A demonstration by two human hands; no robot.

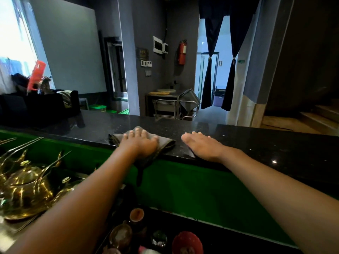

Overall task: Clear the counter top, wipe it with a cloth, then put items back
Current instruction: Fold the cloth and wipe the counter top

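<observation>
The cloth (145,142) is lying under the left hand (141,143), whose grip is spread flat, pressing it to the dark surface (256,143). The right hand (203,146) is resting open beside it. A corner is hanging over the near edge; slackening pressure could let it slide off.

Grey walls (150,24); red fire extinguisher (182,52); dark curtains (209,70) frame bright doorway

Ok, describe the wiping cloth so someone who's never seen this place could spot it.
Find the long black speckled counter above the green panel. Near its front edge lies a grey cloth, one corner hanging over. The left hand presses flat on it; the right hand rests on bare stone.
</observation>
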